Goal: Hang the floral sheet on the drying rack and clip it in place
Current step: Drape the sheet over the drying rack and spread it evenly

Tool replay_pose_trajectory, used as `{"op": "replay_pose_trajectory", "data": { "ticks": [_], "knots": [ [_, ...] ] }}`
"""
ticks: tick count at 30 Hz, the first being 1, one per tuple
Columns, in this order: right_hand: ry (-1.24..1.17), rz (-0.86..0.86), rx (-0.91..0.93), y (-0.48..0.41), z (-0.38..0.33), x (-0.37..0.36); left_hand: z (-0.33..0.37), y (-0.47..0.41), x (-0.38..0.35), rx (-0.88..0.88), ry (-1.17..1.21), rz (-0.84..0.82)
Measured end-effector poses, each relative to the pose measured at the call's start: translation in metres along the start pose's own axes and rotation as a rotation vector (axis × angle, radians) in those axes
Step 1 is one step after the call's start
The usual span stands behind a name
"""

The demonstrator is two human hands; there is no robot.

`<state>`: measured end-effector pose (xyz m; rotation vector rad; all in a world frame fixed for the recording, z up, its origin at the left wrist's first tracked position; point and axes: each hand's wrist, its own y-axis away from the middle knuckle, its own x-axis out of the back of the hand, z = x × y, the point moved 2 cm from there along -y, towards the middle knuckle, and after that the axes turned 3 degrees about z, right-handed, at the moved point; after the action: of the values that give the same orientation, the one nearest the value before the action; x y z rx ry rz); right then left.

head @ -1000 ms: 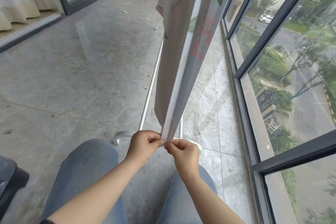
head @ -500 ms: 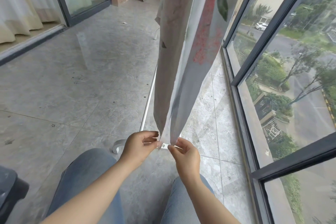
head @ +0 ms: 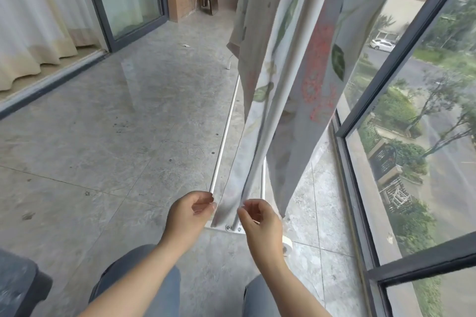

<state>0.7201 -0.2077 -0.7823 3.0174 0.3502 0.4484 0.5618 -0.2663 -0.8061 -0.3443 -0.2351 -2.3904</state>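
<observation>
Down near the floor (head: 128, 136), our left hand (head: 190, 210) curls against the hem of the sheet (head: 273, 90), right hand (head: 261, 217) just beside it. Whether either truly pinches cloth, we cannot tell. Sheet hangs over the rack (head: 224, 141), no clip showing; one uneven tug could drag it off.

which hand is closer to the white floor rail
Left. The left hand sits at the near end of the white rail; the right hand is beyond the sheet.
</observation>
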Motion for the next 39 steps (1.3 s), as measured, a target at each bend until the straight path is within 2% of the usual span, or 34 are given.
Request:
{"op": "replay_pose_trajectory", "data": {
  "ticks": [10, 15, 21, 25, 28, 33, 39],
  "knots": [
    [-0.056, -0.291, 0.001, -0.036, -0.039, -0.097, -0.007, -0.056, 0.069, 0.019, 0.018, 0.167],
    [-0.116, -0.297, -0.075, -0.047, -0.087, -0.136, 0.028, -0.065, 0.119, 0.086, 0.048, 0.225],
    [-0.047, -0.320, -0.012, -0.048, -0.177, -0.137, 0.088, -0.051, 0.169, 0.215, 0.022, 0.263],
    [-0.054, -0.386, 0.065, -0.045, -0.221, -0.129, 0.123, -0.050, 0.185, 0.184, 0.047, 0.280],
    [-0.084, -0.363, 0.075, -0.048, -0.222, -0.132, 0.126, -0.063, 0.180, 0.151, 0.038, 0.252],
    [-0.083, -0.338, 0.156, -0.077, -0.234, -0.144, 0.138, -0.106, 0.177, 0.061, 0.039, 0.296],
    [-0.130, -0.317, 0.216, -0.077, -0.309, -0.127, 0.214, -0.106, 0.205, -0.029, 0.043, 0.319]
  ]
}}
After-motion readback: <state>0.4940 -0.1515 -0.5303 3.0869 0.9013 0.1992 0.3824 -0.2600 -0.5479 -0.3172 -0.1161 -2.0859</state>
